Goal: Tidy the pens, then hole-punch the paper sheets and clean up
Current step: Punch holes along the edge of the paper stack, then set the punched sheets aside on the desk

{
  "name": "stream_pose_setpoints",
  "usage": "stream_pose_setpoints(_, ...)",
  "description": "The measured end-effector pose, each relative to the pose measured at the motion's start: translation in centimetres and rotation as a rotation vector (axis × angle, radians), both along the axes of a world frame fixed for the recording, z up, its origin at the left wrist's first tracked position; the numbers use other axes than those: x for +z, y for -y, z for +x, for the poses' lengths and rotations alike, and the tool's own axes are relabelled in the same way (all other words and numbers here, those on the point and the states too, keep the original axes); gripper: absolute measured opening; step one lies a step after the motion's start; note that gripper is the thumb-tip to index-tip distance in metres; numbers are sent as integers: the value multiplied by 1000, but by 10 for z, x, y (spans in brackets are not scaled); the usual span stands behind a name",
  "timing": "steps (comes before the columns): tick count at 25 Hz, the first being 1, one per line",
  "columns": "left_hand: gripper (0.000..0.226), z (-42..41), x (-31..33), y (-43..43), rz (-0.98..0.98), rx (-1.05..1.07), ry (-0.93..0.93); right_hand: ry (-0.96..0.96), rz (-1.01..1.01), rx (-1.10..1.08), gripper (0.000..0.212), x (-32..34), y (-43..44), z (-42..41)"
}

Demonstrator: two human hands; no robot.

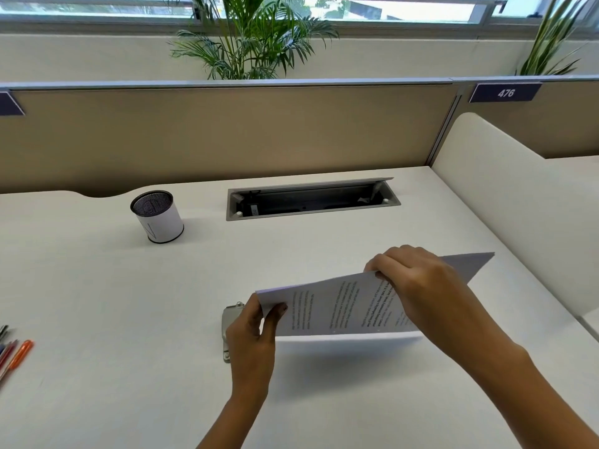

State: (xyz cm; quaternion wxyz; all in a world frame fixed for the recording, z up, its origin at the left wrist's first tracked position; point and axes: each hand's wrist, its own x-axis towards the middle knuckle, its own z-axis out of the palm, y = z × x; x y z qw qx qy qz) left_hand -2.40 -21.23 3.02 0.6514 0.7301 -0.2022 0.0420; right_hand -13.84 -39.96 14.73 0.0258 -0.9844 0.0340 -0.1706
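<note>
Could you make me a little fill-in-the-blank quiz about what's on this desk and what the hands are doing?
1. Both hands, left and right, hold the ____ above the desk.
2. The mesh cup holds ____ pens.
3. The pens lie at the desk's ____ edge.
4. The metal punch is partly hidden behind the ____ hand.

Missing words: paper sheets; no; left; left

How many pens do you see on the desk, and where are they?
About 4, all lying at the desk's left edge: an orange pen, a red pen, a blue one and a dark one. The frame cuts them off, so more may be hidden. None shows in the pen cup.
</note>
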Motion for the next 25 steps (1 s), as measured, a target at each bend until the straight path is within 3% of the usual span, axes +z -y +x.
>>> stream_pose_setpoints(6, 35, -3, -8, 0, 44, -23, 12, -82, 7, -33, 27, -10, 0, 2)
stream_pose_setpoints(16, 37, -3, -15, 3, 48, -18, -63, -41, -9, -29, 27, -15, 2, 4)
stream_pose_setpoints(21, 14, 4, -7, 6, 29, -16, -11, 1, 47, -35, 23, -8, 11, 6)
stream_pose_setpoints(25, 46, 9, -12, 12, 45, 12, -114, 86, 84, -130, 16, 2, 22, 9)
